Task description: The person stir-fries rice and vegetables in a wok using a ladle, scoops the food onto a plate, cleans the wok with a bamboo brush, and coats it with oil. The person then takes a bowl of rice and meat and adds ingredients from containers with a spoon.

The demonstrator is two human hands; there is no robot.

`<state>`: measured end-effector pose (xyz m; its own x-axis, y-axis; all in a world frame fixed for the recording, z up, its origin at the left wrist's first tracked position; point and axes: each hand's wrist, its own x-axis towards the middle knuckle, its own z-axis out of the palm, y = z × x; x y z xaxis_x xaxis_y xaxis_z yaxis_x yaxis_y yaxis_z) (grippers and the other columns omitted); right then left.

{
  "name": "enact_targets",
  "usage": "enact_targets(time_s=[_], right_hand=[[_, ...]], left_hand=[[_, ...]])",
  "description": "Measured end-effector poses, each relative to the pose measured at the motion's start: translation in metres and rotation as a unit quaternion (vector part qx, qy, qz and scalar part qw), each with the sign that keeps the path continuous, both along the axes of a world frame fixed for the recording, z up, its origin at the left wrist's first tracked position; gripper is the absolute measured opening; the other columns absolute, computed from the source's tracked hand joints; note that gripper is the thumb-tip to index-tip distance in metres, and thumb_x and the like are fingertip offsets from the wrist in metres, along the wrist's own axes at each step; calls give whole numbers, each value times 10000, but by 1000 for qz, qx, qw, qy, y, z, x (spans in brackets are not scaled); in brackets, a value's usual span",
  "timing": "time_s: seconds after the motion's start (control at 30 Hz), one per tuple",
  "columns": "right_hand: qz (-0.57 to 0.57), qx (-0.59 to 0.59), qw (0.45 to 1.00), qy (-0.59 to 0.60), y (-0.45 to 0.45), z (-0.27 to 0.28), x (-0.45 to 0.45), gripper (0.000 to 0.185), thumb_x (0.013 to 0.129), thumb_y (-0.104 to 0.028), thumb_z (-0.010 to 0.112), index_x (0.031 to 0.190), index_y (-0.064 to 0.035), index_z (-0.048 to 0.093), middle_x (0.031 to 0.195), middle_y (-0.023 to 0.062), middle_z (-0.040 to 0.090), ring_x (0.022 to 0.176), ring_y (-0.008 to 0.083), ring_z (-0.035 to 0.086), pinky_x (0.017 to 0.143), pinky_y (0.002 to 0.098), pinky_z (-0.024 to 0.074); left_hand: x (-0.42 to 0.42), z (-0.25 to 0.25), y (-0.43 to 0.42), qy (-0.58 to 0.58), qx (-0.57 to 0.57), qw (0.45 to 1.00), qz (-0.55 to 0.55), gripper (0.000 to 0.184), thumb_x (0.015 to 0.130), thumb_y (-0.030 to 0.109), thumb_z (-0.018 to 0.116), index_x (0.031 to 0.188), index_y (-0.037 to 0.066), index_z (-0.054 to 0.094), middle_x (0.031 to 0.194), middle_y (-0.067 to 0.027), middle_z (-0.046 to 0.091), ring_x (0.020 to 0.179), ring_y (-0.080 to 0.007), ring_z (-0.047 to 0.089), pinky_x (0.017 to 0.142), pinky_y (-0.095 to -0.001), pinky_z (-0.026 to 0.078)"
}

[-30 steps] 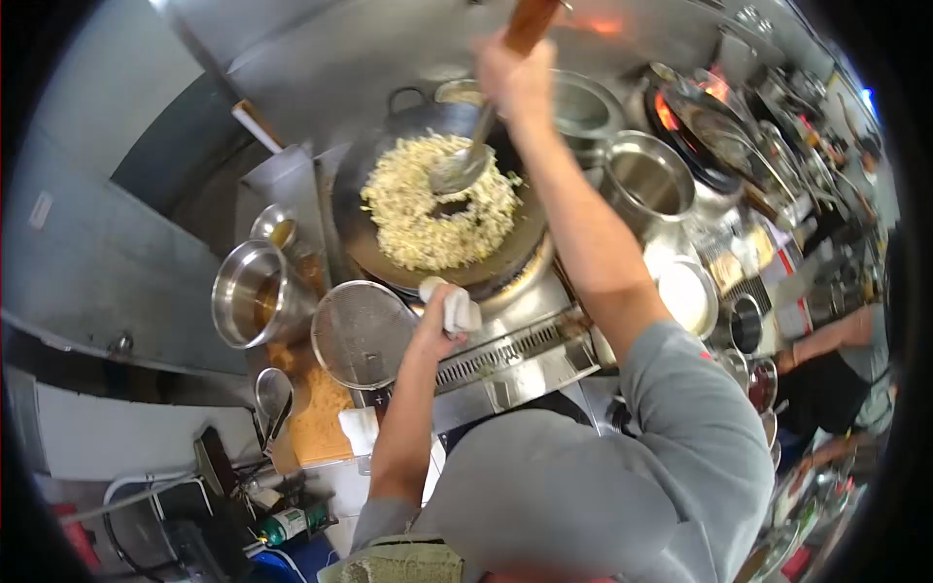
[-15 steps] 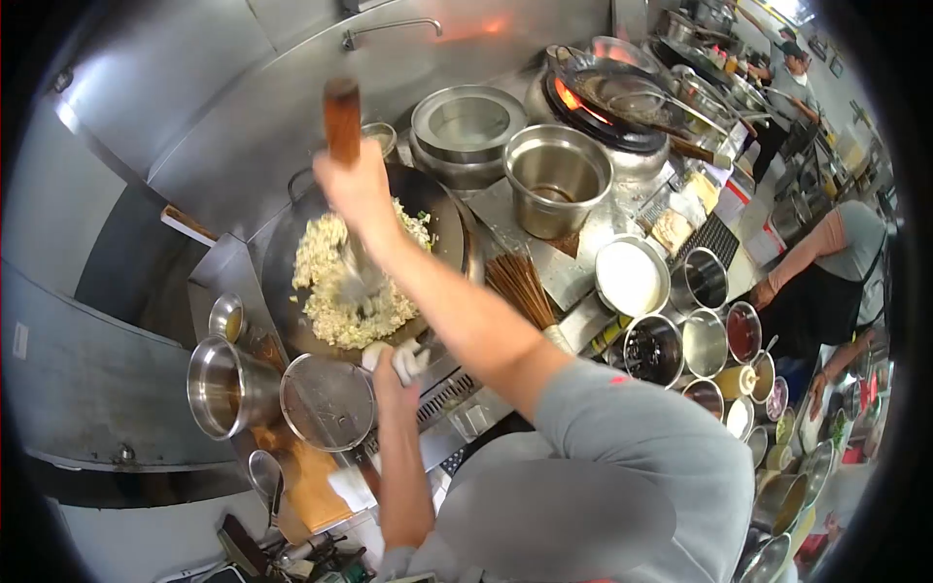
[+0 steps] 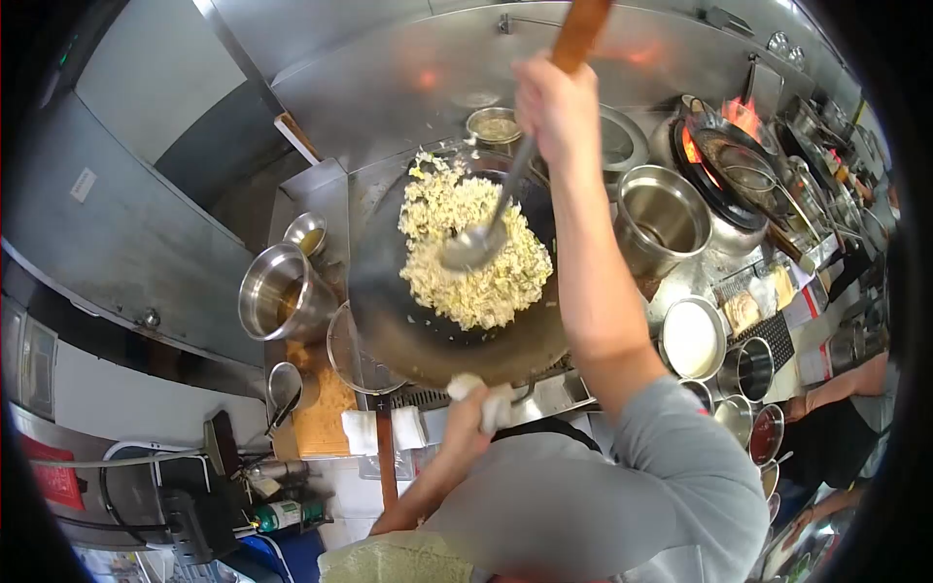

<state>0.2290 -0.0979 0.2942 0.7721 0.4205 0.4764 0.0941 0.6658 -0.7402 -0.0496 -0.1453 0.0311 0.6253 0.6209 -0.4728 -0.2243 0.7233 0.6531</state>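
Observation:
My right hand [image 3: 559, 112] is closed round the handle of a ladle [image 3: 476, 245]. The handle's wooden end rises above my fist, and the metal bowl sits over pale yellow fried rice [image 3: 476, 287] with green bits. The rice lies heaped in a large dark wok [image 3: 384, 316]. Some grains are scattered near the far rim, a few seemingly in the air. At the wok's near edge, my left hand [image 3: 468, 423] grips a folded white cloth [image 3: 494, 410]. Whatever is under the cloth is hidden.
A strainer [image 3: 352, 355] and metal pots [image 3: 282, 291] stand left of the wok. To the right are a deep pot [image 3: 664, 219], a lit burner [image 3: 702, 160] and a container of white contents [image 3: 692, 338]. Another person's arm [image 3: 846, 384] shows at far right.
The camera view has shifted, moving the scene sideways. The wok appears nearer and tilted toward me, with its rice heaped together. My right hand still holds the ladle; my left still grips the cloth.

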Motion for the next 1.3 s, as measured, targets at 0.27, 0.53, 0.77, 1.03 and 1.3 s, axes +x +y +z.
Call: enact_targets(time_s=[0.27,0.53,0.77,1.03,1.3], right_hand=[[-1,-60,997,-47,37,-8,16,172,754,-97,602,631,-54,491,494,10,464,404,113,444,409,279,346],[-223,-83,956,-171,49,-57,-27,170,748,-105,568,834,37,604,647,84,590,557,193,567,539,339,443],[-200,0,961,-190,11,-47,-67,215,760,-97,582,586,-60,461,494,-18,414,416,94,367,407,269,311],[-40,-39,997,-45,-3,12,-37,180,737,-102,601,608,-50,487,492,-15,424,409,101,394,411,267,327],[-45,-22,999,-22,43,17,4,243,764,-101,584,571,-95,437,472,-41,378,365,85,326,377,263,257]], left_hand=[[6,2,9,45,-22,999,20,237,902,63,444,1139,65,451,1087,-153,568,901,-271,629,758,-441,555],[35,-32,58,22,34,998,-45,247,934,215,463,1083,18,472,994,-162,626,910,-290,621,757,-418,522],[28,26,74,32,-15,993,-113,343,955,293,402,993,-14,551,946,-149,630,858,-257,629,735,-382,530],[-29,-7,29,37,-13,998,-58,248,927,154,438,1159,68,443,1096,-197,579,923,-311,625,758,-451,542],[-35,-6,9,29,32,999,-7,252,936,112,418,1187,106,435,1098,-189,570,950,-304,618,793,-461,542]])
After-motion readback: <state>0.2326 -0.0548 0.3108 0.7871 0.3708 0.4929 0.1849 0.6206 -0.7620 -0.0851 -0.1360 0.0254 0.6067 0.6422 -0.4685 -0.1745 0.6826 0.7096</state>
